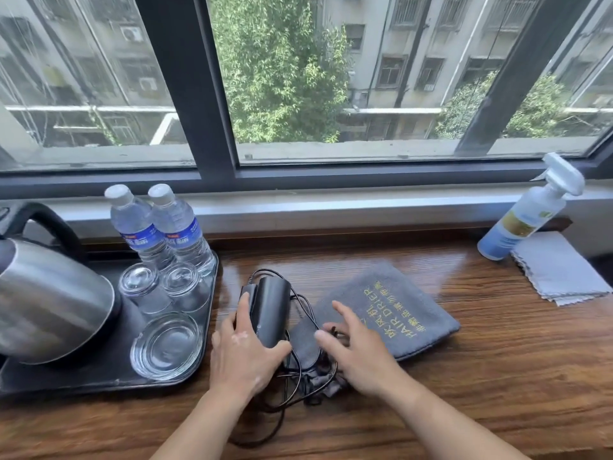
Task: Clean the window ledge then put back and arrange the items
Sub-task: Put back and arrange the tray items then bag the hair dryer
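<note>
Black cord loops nearest me on the wooden ledge. Just beyond, my left hand grips the folded hair dryer, while my right hand rests with fingers spread on the mouth of the grey bag. At left, a tray carries a kettle, glasses and two water bottles. A spray bottle and cloth sit far right, by the window.

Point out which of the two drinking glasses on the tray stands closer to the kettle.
The left glass, right beside the kettle. The right glass stands farther off, near the right edge of the tray.
</note>
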A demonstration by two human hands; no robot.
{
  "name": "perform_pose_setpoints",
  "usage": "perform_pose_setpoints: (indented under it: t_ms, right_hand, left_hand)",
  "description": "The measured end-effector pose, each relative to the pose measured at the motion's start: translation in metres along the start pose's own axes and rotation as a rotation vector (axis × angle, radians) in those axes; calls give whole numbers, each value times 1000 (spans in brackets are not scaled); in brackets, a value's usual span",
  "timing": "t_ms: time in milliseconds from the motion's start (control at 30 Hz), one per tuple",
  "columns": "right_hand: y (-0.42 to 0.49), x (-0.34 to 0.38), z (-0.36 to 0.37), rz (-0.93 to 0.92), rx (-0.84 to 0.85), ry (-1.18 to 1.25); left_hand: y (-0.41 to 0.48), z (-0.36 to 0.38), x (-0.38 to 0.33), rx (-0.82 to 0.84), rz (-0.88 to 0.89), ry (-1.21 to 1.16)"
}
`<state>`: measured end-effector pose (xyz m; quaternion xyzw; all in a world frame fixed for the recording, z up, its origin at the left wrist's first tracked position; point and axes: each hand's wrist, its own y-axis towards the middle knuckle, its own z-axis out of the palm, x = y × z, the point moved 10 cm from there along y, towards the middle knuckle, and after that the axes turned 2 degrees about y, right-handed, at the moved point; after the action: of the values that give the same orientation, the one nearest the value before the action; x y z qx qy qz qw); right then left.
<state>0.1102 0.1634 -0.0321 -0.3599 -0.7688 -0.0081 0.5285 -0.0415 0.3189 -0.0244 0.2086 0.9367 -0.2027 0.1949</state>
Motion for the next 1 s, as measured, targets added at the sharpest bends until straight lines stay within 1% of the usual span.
perform_pose_setpoints:
  t_ms: [33, 67, 100, 133, 167, 200, 233, 267, 300, 333, 367, 433, 467, 533, 633, 867, 1000]
  right_hand:
    - [1, 1, -11, -31, 3, -25]
    - [4, 2, -27, -75, -28, -79]
    - [7, 2, -46, -114, -85, -170]
    - [11, 0, -65, -154, -140, -282]
    - [17, -3, -78, -201, -165, -393]
    - [24, -7, -83, -240, -141, -495]
    - [31, -13, -81, -259, -78, -577]
    - [38, -18, -75, -266, -6, -643]
    - [42, -20, -68, -276, 54, -691]
    - [43, -22, -61, -281, 97, -729]
    - [44, -24, -55, -279, 127, -757]
    - [42, -35, -48, -254, 161, -804]
    - [40, -43, -48, -252, 160, -842]
    - [34, -60, -52, -248, 136, -920]
    - [30, -80, -70, -206, 64, -955]
    - [19, -130, -152, -6, -92, -916]
    - [12, -137, -173, 54, -89, -877]
  left_hand:
    - [0, 1, 0, 21, 4, 25]
    - [0, 2, -1, 37, 11, 64]
    - [-2, -1, -4, 20, 37, 111]
    - [-4, -8, -11, -44, 94, 155]
    - [-9, -17, -24, -146, 194, 158]
    - [-16, -23, -41, -236, 332, 122]
    - [-25, -23, -60, -282, 488, 69]
    - [-34, -15, -80, -264, 634, 29]
    - [-42, 0, -98, -188, 757, 28]
    - [-49, 19, -113, -86, 850, 68]
    - [-53, 37, -123, 15, 891, 133]
    - [-49, 68, -124, 191, 838, 301]
    - [-45, 76, -118, 227, 802, 371]
    - [-41, 77, -113, 205, 795, 402]
    - [-40, 73, -110, 116, 847, 421]
    - [-33, 69, -105, 29, 847, 496]
    - [-32, 71, -99, 40, 819, 528]
